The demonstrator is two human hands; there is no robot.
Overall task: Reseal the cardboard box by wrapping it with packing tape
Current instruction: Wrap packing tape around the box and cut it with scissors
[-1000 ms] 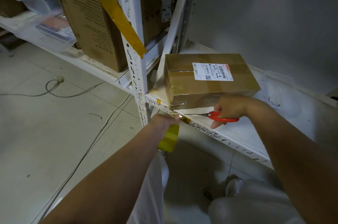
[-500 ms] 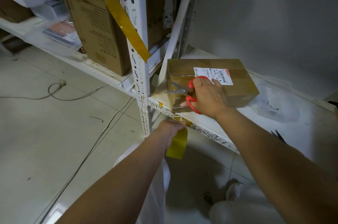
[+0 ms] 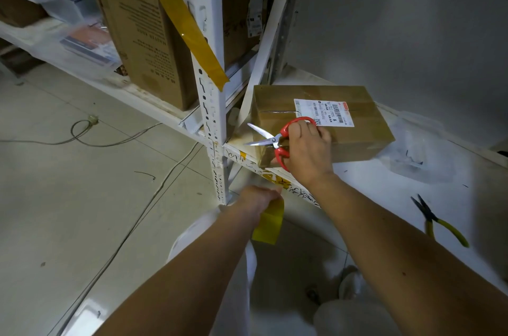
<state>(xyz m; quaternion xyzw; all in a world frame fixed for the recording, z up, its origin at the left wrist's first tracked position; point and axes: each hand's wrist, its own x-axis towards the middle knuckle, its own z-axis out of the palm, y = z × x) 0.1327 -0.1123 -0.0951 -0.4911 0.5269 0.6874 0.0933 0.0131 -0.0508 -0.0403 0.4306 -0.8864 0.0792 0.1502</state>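
Note:
A taped cardboard box (image 3: 354, 127) with a white shipping label (image 3: 323, 111) lies on a white shelf (image 3: 371, 198). My right hand (image 3: 309, 151) rests against the box's near left corner and grips red-handled scissors (image 3: 275, 140), blades open and pointing left. Below the shelf edge my left hand (image 3: 258, 199) pinches a short piece of yellow packing tape (image 3: 269, 224) that hangs down from it.
A white slotted shelf post (image 3: 211, 105) stands left of the box with a long yellow tape strip (image 3: 187, 19) hanging across it. Tall cartons (image 3: 143, 33) fill the neighbouring shelf. Yellow-handled pliers (image 3: 437, 221) and a clear plastic bag (image 3: 415, 151) lie on the shelf at right. Cables cross the floor.
My right hand rose from the shelf edge with the scissors to the box's near left corner. My left hand, with the yellow tape piece, stays just below the shelf edge.

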